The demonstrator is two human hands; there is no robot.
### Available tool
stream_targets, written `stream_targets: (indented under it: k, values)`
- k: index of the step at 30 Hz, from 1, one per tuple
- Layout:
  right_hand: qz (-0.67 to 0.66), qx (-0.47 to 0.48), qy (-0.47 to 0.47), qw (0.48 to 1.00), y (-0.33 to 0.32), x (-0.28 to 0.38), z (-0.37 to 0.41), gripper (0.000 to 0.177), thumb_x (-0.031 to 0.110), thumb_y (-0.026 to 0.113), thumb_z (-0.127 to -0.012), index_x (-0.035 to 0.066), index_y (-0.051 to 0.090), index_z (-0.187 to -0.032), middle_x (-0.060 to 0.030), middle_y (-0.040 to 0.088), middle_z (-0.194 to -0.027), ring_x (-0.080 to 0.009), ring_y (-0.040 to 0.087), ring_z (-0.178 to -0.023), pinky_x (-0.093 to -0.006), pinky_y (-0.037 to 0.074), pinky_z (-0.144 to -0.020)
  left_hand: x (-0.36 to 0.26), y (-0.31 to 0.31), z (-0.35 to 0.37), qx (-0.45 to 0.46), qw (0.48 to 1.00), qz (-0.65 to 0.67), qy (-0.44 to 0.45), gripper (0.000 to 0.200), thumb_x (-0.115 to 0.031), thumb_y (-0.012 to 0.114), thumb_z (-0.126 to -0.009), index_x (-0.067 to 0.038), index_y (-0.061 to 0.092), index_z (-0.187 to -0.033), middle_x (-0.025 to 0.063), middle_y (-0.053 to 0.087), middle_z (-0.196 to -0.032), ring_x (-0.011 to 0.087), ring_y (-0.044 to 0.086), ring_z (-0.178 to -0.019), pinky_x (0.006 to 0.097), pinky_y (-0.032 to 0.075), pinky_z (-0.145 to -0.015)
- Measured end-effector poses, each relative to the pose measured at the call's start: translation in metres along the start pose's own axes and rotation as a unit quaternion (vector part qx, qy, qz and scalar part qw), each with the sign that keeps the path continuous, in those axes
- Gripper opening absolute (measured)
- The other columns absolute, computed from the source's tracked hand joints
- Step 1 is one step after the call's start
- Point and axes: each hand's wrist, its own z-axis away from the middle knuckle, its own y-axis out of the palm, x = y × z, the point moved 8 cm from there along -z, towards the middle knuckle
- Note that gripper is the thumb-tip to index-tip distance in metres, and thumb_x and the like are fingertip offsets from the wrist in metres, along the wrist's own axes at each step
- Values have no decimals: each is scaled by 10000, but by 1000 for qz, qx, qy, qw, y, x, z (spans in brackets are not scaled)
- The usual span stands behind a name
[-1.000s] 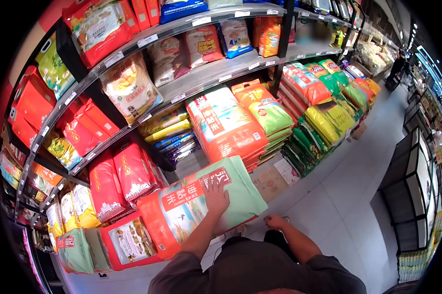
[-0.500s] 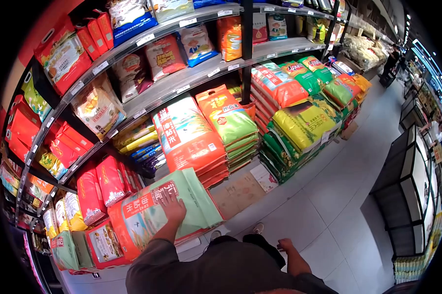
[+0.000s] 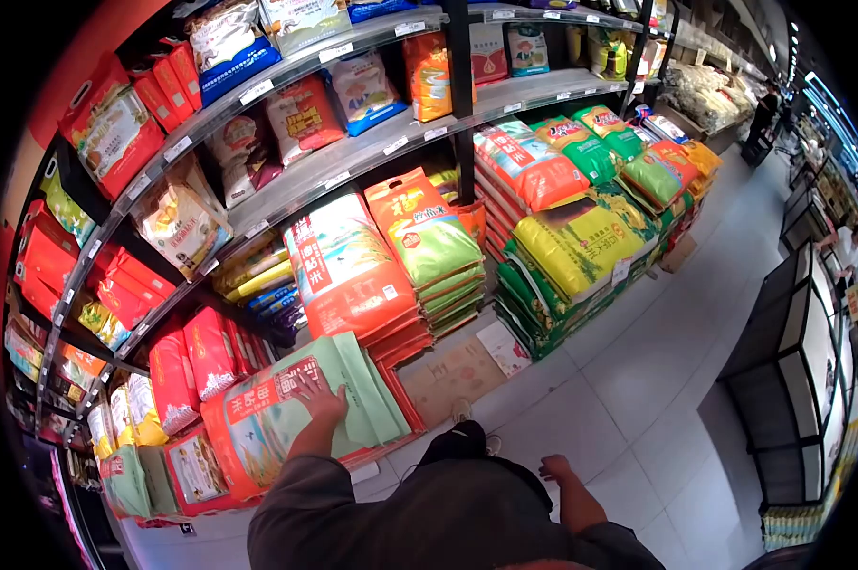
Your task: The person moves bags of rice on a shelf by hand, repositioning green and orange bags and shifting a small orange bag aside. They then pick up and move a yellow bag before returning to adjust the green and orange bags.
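My left hand (image 3: 322, 403) lies flat, fingers spread, on the top rice bag (image 3: 258, 439) of a low stack. That bag is orange-red at one end and pale green at the other, and it lies on its side. My right hand (image 3: 556, 468) hangs at my side over the floor, its fingers loosely bent and apart, with nothing in it. Beyond the left hand, another stack of orange-red rice bags (image 3: 351, 271) stands beside a stack of orange and green bags (image 3: 424, 237).
Shelves (image 3: 305, 180) with bagged goods curve along the left and back. Yellow and green bags (image 3: 581, 247) are piled further right. A flattened cardboard sheet (image 3: 453, 380) lies between stacks. Grey tiled floor (image 3: 591, 408) runs to a dark display stand (image 3: 790, 380) on the right.
The view has shifted slightly, and my feet have changed position as in a step. My left hand stays flat on the rice bag; my right hand still hangs free.
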Motion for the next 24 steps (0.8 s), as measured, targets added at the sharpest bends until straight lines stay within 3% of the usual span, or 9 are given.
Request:
stream_targets:
  k: [3, 7, 9, 13, 17, 22, 24]
  values:
    - [38, 11, -58, 998, 24, 70, 13, 275, 242, 558, -904, 7, 636, -1024, -134, 696, -861, -243, 688, -699, -365, 558, -578, -1, 2, -2, 5, 1000, -14, -8, 838, -606, 275, -933, -60, 52, -1529, 294, -78, -1551, 482, -92, -1427, 683, -40, -1076]
    - [25, 33, -136, 990, 47, 122, 16, 311, 247, 559, -906, 18, 623, -1106, -125, 691, -884, -227, 688, -731, -348, 555, -585, 2, 5, -4, 25, 999, -29, -22, 825, -619, 276, -933, -91, 73, -1534, 256, -60, -1567, 458, -114, -1432, 671, -45, -1090]
    - [37, 36, -132, 990, 48, 136, 19, 315, 248, 557, -909, 24, 618, -1121, -124, 690, -890, -222, 688, -736, -346, 555, -589, 1, 3, -9, 11, 999, -25, -19, 828, -623, 274, -932, -91, 75, -1534, 258, -60, -1567, 458, -112, -1432, 669, -39, -1092]
    - [73, 49, -94, 992, 38, 108, 1, 317, 256, 552, -917, 32, 617, -1133, -126, 691, -897, -223, 689, -741, -358, 557, -593, 2, 7, -8, 8, 1000, -14, -9, 844, -599, 322, -923, -66, 75, -1529, 290, -56, -1556, 481, -87, -1428, 687, -17, -1078]
    - [93, 23, -38, 995, 13, 75, 1, 324, 258, 559, -914, 27, 615, -1133, -143, 691, -909, -247, 690, -762, -393, 567, -612, 2, 13, -10, 33, 998, -43, -17, 822, -610, 282, -934, -89, 70, -1534, 282, -67, -1557, 476, -110, -1427, 687, -40, -1077]
    - [139, 51, 26, 989, -21, 29, -30, 341, 252, 574, -901, 28, 610, -1156, -180, 680, -966, -315, 686, -799, -432, 571, -649, 0, 6, -9, -8, 999, -39, -14, 813, -580, 319, -934, -78, 89, -1531, 306, -43, -1548, 498, -83, -1422, 706, -38, -1064]
    - [151, 43, 32, 987, -32, 44, -27, 344, 254, 575, -899, 25, 608, -1153, -179, 680, -966, -308, 686, -794, -432, 569, -648, -1, 8, -10, -26, 999, -38, -9, 808, -577, 325, -935, -76, 103, -1529, 314, -30, -1545, 508, -62, -1420, 716, -33, -1058]
